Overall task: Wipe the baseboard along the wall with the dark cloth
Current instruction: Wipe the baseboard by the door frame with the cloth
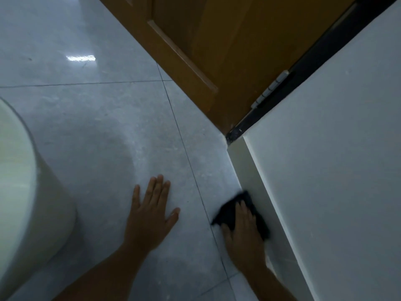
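Item: crumpled dark fabric cloth (pixel 230 210) | Location: pressed against white painted baseboard (pixel 249 172) at grey tiled floor (pixel 97 127) | Right hand (pixel 244 232): flattened over cloth | Left hand (pixel 149 211): spread, braced | Handling: pressure is best kept even, strokes directed toward brown wooden door (pixel 217 51).

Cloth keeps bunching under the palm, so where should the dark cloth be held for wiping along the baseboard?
Probably flat under the right hand, coming from the floor side. The cloth lies crumpled where the floor meets the baseboard; pinch its loose floor-side edge with the thumb, fingers pressing it to the board.
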`<control>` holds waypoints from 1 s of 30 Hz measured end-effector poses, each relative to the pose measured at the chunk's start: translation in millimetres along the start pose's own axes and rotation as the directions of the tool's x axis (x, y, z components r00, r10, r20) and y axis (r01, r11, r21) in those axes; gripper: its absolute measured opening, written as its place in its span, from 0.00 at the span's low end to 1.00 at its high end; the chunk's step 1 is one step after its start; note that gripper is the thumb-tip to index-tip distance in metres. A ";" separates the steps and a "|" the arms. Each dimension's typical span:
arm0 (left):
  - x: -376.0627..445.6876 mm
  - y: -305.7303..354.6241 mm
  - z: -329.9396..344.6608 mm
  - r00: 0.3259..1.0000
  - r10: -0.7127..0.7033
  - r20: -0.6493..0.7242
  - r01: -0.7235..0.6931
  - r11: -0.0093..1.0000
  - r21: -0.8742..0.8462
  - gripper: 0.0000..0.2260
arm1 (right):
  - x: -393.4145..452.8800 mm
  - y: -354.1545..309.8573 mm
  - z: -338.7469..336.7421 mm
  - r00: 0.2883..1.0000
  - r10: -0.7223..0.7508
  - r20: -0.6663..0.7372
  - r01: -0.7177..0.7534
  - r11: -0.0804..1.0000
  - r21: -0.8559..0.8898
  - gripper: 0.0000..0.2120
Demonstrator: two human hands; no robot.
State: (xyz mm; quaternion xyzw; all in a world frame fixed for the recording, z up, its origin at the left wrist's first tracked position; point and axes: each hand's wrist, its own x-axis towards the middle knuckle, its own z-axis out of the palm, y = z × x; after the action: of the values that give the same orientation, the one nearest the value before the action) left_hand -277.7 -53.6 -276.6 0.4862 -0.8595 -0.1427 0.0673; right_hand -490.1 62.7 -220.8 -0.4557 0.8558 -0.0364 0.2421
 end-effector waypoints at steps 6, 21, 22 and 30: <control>-0.6 -2.5 1.6 1.000 0.008 0.004 -0.008 1.000 0.012 0.32 | 168.8 -92.8 -43.2 0.994 -0.046 0.095 0.012 0.946 0.324 0.35; -0.3 -2.1 3.4 0.999 -0.001 -0.043 0.000 0.999 -0.040 0.32 | -52.1 23.3 13.8 0.973 0.196 -0.120 -0.159 0.952 0.261 0.49; -0.8 -2.2 3.0 0.999 -0.001 -0.044 0.000 0.999 -0.040 0.32 | -37.8 10.5 11.5 0.973 0.184 -0.140 -0.146 0.958 0.247 0.51; -1.2 -3.8 3.9 1.000 -0.008 -0.027 0.007 0.999 -0.032 0.32 | 144.9 -92.8 -27.1 0.957 -0.254 -0.137 0.198 0.924 -0.327 0.23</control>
State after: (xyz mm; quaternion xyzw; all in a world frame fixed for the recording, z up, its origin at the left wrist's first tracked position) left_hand -274.9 -53.7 -281.5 0.4902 -0.8543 -0.1499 0.0860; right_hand -499.2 -111.1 -225.9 -0.5789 0.8104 0.0300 0.0849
